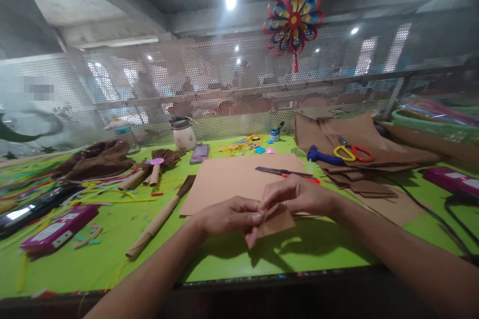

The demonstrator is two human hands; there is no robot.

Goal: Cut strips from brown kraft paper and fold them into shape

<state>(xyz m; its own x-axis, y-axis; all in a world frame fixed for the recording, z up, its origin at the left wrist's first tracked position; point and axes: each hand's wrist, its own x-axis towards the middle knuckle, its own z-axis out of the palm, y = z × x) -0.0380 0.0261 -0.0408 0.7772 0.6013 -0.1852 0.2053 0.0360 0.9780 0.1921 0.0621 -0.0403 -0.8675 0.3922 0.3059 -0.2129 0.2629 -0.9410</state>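
Note:
A small piece of brown paper (pixel 279 221) is pinched between my two hands, low over the front of the green table. My left hand (pixel 228 217) grips its left end between thumb and fingers. From above, the fingers of my right hand (pixel 295 194) close on its upper edge. Behind them lies a flat tan board (pixel 228 174). On that board, just past my right hand, rest orange-handled scissors (pixel 277 171) with dark blades. The fingertips partly hide where the paper is held.
A rolled brown paper stick (pixel 153 227) lies left of the board. Purple boxes (pixel 62 229) sit at both sides. Stacked brown paper (pixel 352 134), a blue glue gun (pixel 327 157) and yellow-red scissors (pixel 354 153) are at right. A white jar (pixel 183 134) stands behind.

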